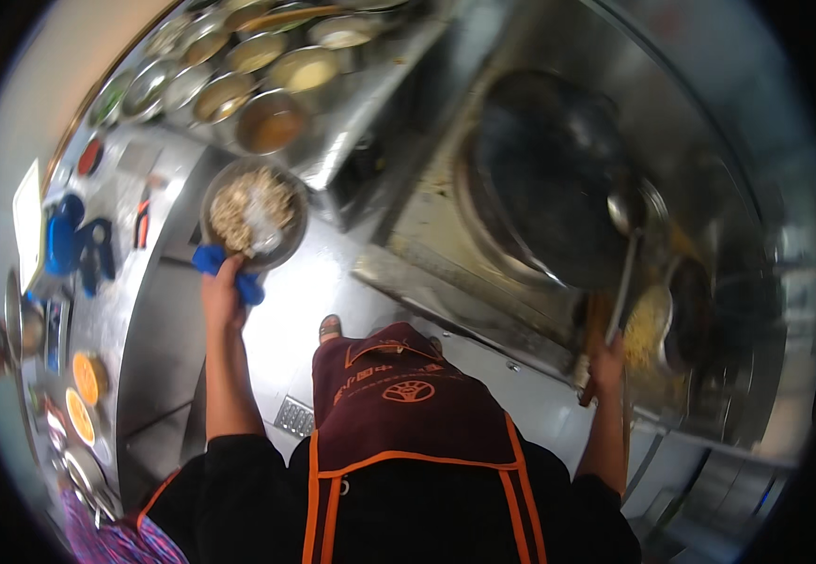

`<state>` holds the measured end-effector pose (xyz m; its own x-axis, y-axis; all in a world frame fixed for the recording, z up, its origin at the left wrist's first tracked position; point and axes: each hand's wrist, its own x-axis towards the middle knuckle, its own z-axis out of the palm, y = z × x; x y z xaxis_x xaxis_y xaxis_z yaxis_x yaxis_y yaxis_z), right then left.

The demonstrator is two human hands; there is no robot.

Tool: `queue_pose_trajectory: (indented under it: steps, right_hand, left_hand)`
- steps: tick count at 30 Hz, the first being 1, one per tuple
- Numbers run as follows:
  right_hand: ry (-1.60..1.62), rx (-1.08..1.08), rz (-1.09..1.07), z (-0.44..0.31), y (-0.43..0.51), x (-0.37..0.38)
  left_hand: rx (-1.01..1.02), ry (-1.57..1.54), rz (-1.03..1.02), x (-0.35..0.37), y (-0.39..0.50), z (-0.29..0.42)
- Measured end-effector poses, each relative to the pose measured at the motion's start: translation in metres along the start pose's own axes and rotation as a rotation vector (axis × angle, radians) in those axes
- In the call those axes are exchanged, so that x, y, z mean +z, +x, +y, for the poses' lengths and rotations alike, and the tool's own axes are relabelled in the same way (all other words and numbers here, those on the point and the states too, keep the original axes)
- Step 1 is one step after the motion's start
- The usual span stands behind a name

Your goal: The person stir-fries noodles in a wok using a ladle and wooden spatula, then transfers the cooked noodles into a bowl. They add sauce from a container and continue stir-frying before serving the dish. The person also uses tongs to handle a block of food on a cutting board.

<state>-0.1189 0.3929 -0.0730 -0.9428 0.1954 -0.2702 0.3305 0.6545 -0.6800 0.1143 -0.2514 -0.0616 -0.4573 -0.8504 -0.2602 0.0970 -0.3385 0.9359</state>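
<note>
My left hand (223,292) grips the near rim of a round metal bowl (301,211) through a blue cloth (249,287). Pale brown food pieces (233,211) lie in the bowl beside a whitish, translucent heap (263,229); what either is, I cannot tell. On the right, my right hand (607,366) is closed around the long handle of a metal ladle (623,289). The ladle's head overlaps the right rim of a large dark wok (549,176), which sits over the stove. A wooden handle (597,317) runs from the wok down to my right hand; whether I grip it too is unclear.
Several metal bowls of ingredients (272,130) crowd the upper-left counter. The left steel counter (122,282) carries an orange-handled tool (141,222), a blue object (64,236) and two orange round items (81,416). Yellow food (641,331) lies right of the wok. A person's patterned sleeve (122,532) shows lower left.
</note>
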Motion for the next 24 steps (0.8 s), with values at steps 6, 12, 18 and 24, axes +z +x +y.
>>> queue_pose_trajectory:
  steps: [6, 12, 18, 24]
  right_hand:
    - [0.328, -0.035, -0.151, 0.010, -0.018, -0.026]
    - [0.233, -0.038, -0.160, 0.005, -0.017, -0.033]
    - [0.058, -0.224, -0.073, 0.003, -0.015, -0.042]
    - [-0.194, -0.320, -0.118, -0.051, 0.054, -0.068]
  left_hand:
    - [0.314, 0.465, -0.437, 0.275, -0.037, -0.025]
    - [1.100, 1.526, -0.730, 0.470, -0.071, -0.101]
    - [1.075, 1.621, -0.737, 0.532, -0.077, -0.137]
    - [1.014, 1.446, -0.485, 0.512, -0.060, -0.084]
